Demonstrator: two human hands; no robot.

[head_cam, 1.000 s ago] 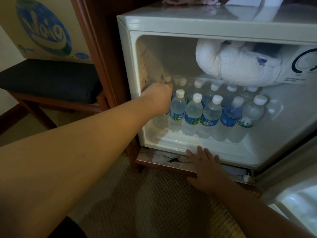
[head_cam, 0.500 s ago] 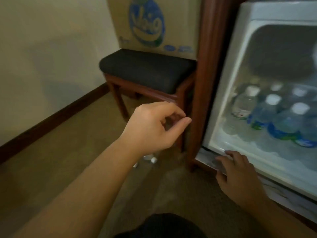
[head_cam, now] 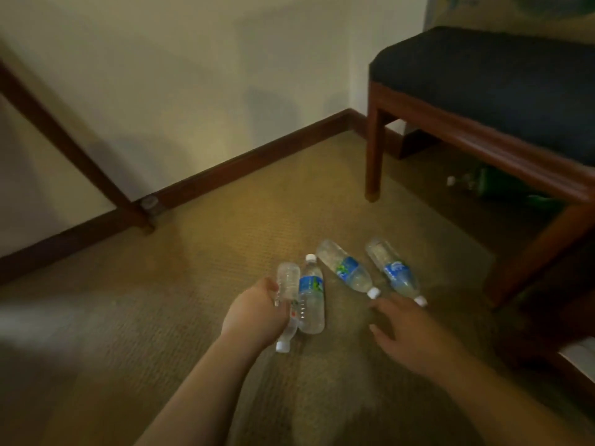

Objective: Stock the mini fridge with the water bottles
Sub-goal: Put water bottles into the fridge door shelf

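Several clear water bottles with white caps lie on the carpet. My left hand [head_cam: 256, 313] grips the leftmost bottle [head_cam: 287, 284] around its middle; its cap points toward me. A second bottle [head_cam: 310, 297] with a blue label lies against it, cap away. Two more blue-labelled bottles lie to the right: one [head_cam: 349, 272] and another [head_cam: 394, 273], caps toward me. My right hand [head_cam: 405, 333] hovers with spread fingers just short of those two caps, holding nothing. The fridge is out of view.
A wooden bench [head_cam: 483, 123] with a dark cushion stands at the right; another bottle [head_cam: 460, 181] and something green lie under it. A dark baseboard [head_cam: 225, 172] runs along the wall. A slanted wooden leg [head_cam: 80, 156] stands at the left.
The view swung left from the fridge down to the floor. My left hand left the fridge shelf and now grips a bottle on the carpet. My right hand came off the fridge's base.
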